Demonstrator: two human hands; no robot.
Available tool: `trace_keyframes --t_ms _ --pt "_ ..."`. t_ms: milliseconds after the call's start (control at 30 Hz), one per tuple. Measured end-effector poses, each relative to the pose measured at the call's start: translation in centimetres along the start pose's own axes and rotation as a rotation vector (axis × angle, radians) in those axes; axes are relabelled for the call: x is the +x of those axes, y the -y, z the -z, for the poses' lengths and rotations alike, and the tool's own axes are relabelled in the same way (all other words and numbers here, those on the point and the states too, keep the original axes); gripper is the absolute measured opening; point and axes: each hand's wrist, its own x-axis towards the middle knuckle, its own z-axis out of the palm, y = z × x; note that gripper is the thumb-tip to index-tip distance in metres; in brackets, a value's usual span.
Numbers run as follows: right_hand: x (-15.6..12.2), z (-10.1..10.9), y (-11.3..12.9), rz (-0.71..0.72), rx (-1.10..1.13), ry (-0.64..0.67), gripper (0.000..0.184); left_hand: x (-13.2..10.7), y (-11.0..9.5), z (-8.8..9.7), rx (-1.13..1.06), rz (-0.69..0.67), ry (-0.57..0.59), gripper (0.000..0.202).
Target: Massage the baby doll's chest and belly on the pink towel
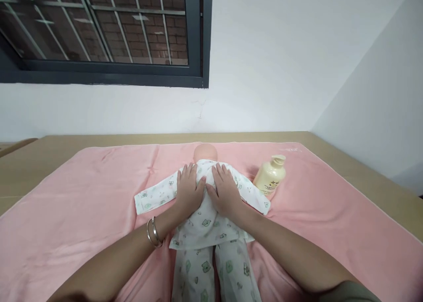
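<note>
A baby doll (205, 152) lies on a pink blanket with its bald head toward the wall; its face does not show. It wears a white printed top (203, 225) and matching trousers (233, 271). My left hand (191, 189) rests flat on the left side of the upper torso, fingers stretched toward the head. On the right side of the torso, my right hand (226, 192) lies flat too, the two thumbs close together. Both sleeves of the top spread out sideways. A cream pump bottle (271, 175) stands beside the right sleeve.
The pink blanket (82, 205) has some creases and covers most of a wooden table (261, 137). Behind it rises a white wall (264, 73) with a dark-framed, barred window (198, 73) at upper left. Another wall (380, 104) borders the right side.
</note>
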Motion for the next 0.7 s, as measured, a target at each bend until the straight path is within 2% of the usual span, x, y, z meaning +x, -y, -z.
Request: trace_keyframes --t_ms 267,400,533,700 --pt "0.0 0.5 -0.4 0.006 0.031 0.019 0.06 0.2 0.2 0.2 -0.039 -0.011 -0.028 0.048" --pt "1.2 1.1 -1.8 0.089 0.054 0.007 0.053 0.2 0.5 0.1 -0.086 -0.015 -0.052 0.046" --pt "2.4 2.2 -2.7 0.176 0.101 0.048 0.052 0.3 0.8 -0.1 -0.132 -0.03 -0.083 0.043" --pt "2.8 4.9 -1.8 0.041 0.281 0.069 0.04 -0.2 0.9 0.3 -0.225 -0.044 -0.122 0.041"
